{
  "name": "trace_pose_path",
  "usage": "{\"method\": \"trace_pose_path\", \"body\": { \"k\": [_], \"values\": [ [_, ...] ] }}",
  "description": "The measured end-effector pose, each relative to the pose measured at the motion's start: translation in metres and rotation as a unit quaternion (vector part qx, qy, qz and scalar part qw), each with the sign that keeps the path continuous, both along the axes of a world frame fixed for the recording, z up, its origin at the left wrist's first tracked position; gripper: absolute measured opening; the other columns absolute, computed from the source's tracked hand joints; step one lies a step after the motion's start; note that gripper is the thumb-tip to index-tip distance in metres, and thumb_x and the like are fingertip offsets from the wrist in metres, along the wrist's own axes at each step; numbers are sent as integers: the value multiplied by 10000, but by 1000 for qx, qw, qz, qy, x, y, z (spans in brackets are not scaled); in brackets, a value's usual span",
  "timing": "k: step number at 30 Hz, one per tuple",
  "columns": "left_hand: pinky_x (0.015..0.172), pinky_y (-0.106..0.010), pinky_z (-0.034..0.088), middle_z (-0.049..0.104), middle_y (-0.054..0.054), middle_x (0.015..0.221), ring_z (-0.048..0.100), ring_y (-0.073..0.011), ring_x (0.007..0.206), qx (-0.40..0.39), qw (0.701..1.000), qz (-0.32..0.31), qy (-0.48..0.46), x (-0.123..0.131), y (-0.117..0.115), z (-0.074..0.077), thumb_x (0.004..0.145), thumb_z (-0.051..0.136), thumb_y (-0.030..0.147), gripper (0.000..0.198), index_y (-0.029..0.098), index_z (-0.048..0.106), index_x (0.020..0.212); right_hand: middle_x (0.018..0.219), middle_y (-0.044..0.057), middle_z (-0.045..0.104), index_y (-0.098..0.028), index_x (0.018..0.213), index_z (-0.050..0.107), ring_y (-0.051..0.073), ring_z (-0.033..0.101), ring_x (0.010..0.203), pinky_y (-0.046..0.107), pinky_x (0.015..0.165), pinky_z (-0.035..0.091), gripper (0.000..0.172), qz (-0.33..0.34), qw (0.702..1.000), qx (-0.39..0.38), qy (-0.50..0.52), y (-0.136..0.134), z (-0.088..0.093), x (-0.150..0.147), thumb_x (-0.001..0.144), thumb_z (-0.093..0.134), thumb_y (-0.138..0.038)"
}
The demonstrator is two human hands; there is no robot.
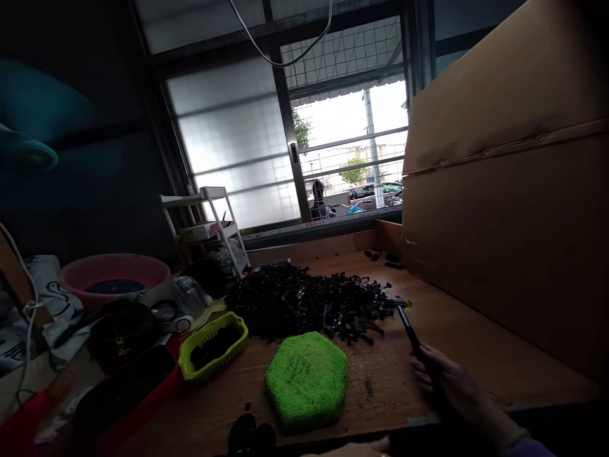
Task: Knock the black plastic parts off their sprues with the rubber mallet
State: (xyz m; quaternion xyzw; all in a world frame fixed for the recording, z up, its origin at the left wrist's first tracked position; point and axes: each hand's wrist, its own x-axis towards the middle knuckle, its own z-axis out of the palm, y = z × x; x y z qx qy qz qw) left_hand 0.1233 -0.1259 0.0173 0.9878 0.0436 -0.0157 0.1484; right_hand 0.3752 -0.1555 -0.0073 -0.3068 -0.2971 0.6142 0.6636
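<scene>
My right hand [435,371] is wrapped around the black handle of a small hammer [410,333]. The hammer's head, with a yellowish end, is beside the right edge of a heap of small black plastic parts [304,298]. Only a strip of my left hand [354,449] shows at the bottom edge, below a fuzzy bright green hexagonal pad [307,377]; its fingers are mostly out of the picture. Dark rounded pieces [251,437] sit at the near edge, left of the pad. A yellow-green basket [213,367] left of the pad contains black pieces.
A tall cardboard sheet or box [499,190] stands along the right side. On the left are a red tray [143,406], a pink basin [114,270], and a small white shelf [221,222]. A few black pieces [392,261] lie at the back. Behind the wooden table is a window [238,146].
</scene>
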Motion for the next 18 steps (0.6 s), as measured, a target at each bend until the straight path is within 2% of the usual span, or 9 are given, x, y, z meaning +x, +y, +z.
{"method": "trace_pose_path", "body": {
  "k": [2,3,4,6,8,12,13,16,18],
  "values": [
    [1105,-303,166,458,56,1338,307,-155,1298,11,999,-12,-34,1,-7,-1,906,348,360,342,307,526,1193,613,-64,442,-165,845,529,67,402,450,187,392,343,142,1,1000,3,5,-1,0,0,846,545,-306],
    [1110,-322,157,450,30,1347,298,-173,1303,24,998,7,-62,-2,-7,3,898,363,373,360,284,506,1217,612,-62,442,-167,854,530,68,403,453,187,397,346,141,2,1000,3,6,-2,-1,1,835,558,-304],
    [1111,-354,155,434,-7,1360,287,-202,1308,39,994,52,-92,-7,-6,9,881,391,403,412,254,467,1258,611,-60,444,-171,858,532,69,404,456,187,400,347,145,2,1000,2,7,-3,-1,1,822,573,-305],
    [1103,-422,169,364,-80,1401,245,-268,1321,59,967,208,-132,-23,-2,21,821,445,504,625,191,339,1351,609,-53,449,-183,853,539,70,406,460,187,404,349,159,5,1000,-4,7,-3,0,1,792,604,-314],
    [1096,-470,153,230,-118,1454,156,-311,1341,52,932,341,-111,-40,3,31,767,459,591,822,147,198,1407,602,-46,452,-194,831,548,72,401,455,187,399,346,168,8,1000,-13,6,-4,1,1,769,628,-328],
    [1104,-484,71,65,-83,1482,54,-311,1353,33,922,386,8,-76,14,36,649,509,693,1026,164,85,1418,602,-39,454,-211,817,560,82,394,453,197,396,355,180,8,1000,-21,2,-5,3,0,741,650,-347],
    [1097,-501,68,68,-98,1479,64,-325,1350,38,903,426,33,-87,17,36,612,522,714,1071,148,95,1416,602,-39,453,-215,820,561,86,395,456,200,397,359,182,6,1000,-22,1,-6,4,0,737,652,-350],
    [1056,-580,66,226,-194,1430,181,-395,1312,51,806,583,90,-127,23,41,588,448,782,1085,61,259,1377,593,-40,450,-225,817,565,93,393,450,208,396,367,181,-1,1000,-25,-6,-8,5,-1,731,650,-360],
    [1048,-592,42,306,-221,1391,200,-397,1305,66,768,631,89,-150,23,46,641,326,800,1044,23,339,1337,589,-37,451,-226,810,569,96,391,444,212,391,369,180,-6,1000,-28,-11,-8,6,-2,725,650,-363]
  ]
}}
